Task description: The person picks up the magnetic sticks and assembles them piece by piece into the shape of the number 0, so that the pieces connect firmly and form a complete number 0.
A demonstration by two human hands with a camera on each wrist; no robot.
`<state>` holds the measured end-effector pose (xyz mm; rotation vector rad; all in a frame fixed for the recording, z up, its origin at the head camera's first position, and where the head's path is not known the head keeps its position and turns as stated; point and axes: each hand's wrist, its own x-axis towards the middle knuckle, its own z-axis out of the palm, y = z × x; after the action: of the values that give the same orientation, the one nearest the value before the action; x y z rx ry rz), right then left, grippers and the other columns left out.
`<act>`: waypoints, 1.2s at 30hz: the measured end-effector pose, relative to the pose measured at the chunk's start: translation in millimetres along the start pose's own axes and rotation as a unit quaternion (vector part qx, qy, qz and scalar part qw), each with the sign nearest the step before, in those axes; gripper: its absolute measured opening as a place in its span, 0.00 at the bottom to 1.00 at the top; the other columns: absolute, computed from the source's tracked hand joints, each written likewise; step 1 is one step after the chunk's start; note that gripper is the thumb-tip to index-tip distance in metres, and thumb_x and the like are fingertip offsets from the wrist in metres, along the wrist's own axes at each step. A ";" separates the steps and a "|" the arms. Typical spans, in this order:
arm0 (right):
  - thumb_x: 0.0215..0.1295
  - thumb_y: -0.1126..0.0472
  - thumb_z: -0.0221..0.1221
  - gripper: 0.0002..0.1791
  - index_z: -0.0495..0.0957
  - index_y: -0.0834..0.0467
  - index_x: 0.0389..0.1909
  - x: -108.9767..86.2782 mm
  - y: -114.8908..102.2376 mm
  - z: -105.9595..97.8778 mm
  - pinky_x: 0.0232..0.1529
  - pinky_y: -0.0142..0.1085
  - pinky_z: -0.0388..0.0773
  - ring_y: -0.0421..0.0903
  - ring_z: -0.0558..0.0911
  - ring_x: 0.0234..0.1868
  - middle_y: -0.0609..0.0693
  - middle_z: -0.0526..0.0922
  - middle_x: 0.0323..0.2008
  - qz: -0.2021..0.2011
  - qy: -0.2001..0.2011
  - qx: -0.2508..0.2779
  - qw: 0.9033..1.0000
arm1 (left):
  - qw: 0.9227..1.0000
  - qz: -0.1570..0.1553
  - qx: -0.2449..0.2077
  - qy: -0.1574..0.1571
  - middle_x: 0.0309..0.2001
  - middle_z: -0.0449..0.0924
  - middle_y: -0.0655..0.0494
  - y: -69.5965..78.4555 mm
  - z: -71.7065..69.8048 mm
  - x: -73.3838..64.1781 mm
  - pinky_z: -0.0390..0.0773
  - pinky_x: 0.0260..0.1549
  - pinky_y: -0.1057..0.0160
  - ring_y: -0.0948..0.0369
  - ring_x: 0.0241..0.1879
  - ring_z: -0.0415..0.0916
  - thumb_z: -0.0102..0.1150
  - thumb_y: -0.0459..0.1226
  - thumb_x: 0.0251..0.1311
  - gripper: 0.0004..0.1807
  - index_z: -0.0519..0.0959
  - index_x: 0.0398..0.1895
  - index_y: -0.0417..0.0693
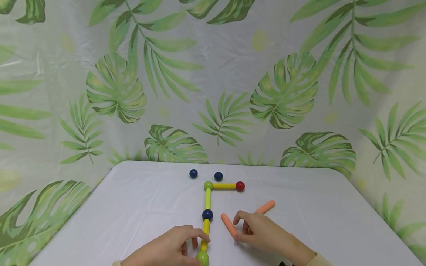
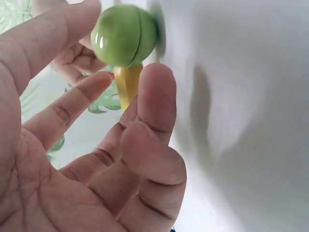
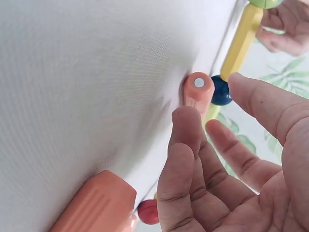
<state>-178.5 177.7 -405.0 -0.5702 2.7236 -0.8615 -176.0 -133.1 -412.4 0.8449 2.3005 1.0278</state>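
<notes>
Orange stick [image 1: 229, 226] lies on the white surface [image 1: 149, 199] just L of the R hand [image 1: 266, 232], btwn it and the ball-and-stick chain; R hand's clearly nearer. Its long axis runs on a slant, far end toward the blue ball [image 1: 207, 214], near end at the R thumb, so the fingers come at it from the side. R fingers are apart, bent a bit, nothing clamped; can't tell if the tips touch the stick. A 2nd orange rod [image 1: 266, 206] sits beyond the R hand, slanting the opp. way. L hand [image 1: 178, 244] is over by the chain's near end, fingers apart too, index above the yellow stick [image 1: 206, 231], thumb right by the green ball [image 1: 202, 258]; contact there unclear. That yellow stick points away from the person, approx. in line w/ the chain. Re writing: no brand, label or lettering I can read on any pc.; just a pale round spot on the orange stick's end in the R wrist view, and leaf prints on the backdrop [image 1: 226, 74].
</notes>
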 end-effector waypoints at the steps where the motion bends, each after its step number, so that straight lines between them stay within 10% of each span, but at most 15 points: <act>1: 0.67 0.53 0.74 0.16 0.80 0.52 0.49 0.5 0.4 0.1 0.26 0.30 0.71 0.39 0.75 0.23 0.43 0.79 0.25 0.003 0.000 -0.002 1.000 | 1.000 0.002 0.000 -0.001 0.39 0.79 0.65 0.0 2.2 -0.2 0.78 0.32 0.71 0.68 0.28 0.75 0.77 0.40 0.63 0.22 0.85 0.60 0.60; 36: 0.63 0.61 0.74 0.10 0.81 0.53 0.34 8.8 6.1 0.7 0.26 0.29 0.66 0.34 0.71 0.23 0.41 0.76 0.22 -0.028 -0.014 -0.002 1.000 | 0.998 -0.008 -0.062 0.018 0.36 0.83 0.66 -8.4 10.0 -7.9 0.77 0.30 0.72 0.69 0.27 0.76 0.74 0.31 0.63 0.14 0.87 0.50 0.52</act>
<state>-188.0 178.2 -410.0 -0.6579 2.6966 -0.8560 -167.0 -138.2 -423.6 0.7634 2.2430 1.1755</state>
